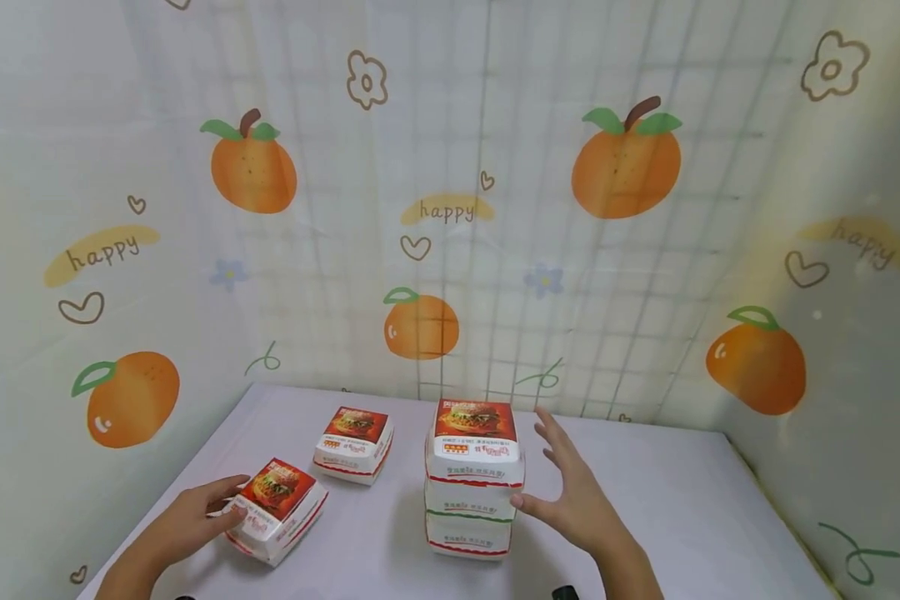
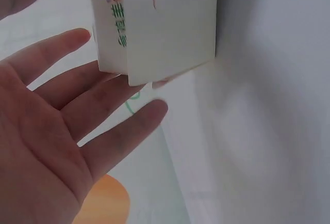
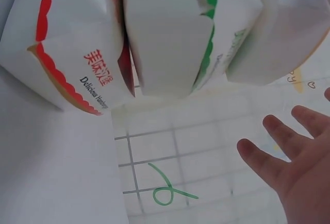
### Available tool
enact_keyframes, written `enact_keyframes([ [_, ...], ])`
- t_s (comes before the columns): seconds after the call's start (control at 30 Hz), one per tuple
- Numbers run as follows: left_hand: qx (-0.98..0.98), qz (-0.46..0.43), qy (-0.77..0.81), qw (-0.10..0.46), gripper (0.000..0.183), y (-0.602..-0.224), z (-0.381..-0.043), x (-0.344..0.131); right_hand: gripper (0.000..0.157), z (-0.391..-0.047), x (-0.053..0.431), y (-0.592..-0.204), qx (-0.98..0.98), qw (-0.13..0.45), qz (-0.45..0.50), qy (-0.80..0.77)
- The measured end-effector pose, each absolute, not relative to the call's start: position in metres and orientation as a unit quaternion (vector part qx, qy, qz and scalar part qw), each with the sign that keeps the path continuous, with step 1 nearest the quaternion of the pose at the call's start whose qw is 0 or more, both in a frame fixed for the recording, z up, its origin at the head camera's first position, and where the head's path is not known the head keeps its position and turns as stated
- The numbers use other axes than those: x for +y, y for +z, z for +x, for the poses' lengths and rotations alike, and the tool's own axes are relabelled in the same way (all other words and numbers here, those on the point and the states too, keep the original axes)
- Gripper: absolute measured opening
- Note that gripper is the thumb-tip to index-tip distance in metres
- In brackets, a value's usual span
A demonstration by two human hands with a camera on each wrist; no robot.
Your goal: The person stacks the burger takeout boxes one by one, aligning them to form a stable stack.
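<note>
A white and red burger box (image 1: 278, 498) sits on the table at the left. My left hand (image 1: 182, 523) is beside it, thumb and fingers spread about its near left side. In the left wrist view, the left hand's fingers (image 2: 126, 135) are extended close to the box (image 2: 172, 30); whether they touch it is hard to tell. Three burger boxes stand stacked in the middle, the top box (image 1: 476, 437) showing a burger picture and the middle box (image 1: 468, 502) a green trim. My right hand (image 1: 576, 504) is spread just right of the stack, holding nothing.
Another burger box (image 1: 354, 444) rests behind the left one, between it and the stack. The white table (image 1: 675, 517) backs onto a curtain (image 1: 495, 108) printed with oranges. Two small dark objects peek in at the bottom edge, one being a black piece (image 1: 565, 592).
</note>
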State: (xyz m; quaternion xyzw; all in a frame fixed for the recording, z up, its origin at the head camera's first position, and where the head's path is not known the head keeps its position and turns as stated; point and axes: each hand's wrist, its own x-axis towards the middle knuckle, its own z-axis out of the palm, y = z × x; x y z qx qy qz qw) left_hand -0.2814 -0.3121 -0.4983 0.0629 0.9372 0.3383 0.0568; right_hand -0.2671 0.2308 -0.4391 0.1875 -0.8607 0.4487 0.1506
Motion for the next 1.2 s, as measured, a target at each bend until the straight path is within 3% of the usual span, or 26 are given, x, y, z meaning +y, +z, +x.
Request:
enact_keyframes([
  [0.3,0.944,0.037,0.322,0.061,0.084,-0.505,-0.286,-0.307,0.110,-0.268,0.232,-0.438,-0.864,0.144,0.178,0.448],
  [0.63,0.942,0.072,0.326,0.034,0.123,-0.519,-0.291,-0.292,0.112,-0.268,0.229,-0.440,-0.859,0.140,0.184,0.456],
  [1.2,0.940,0.069,0.329,0.063,0.132,-0.532,-0.293,-0.270,0.112,-0.271,0.215,-0.433,-0.877,0.150,0.172,0.422],
])
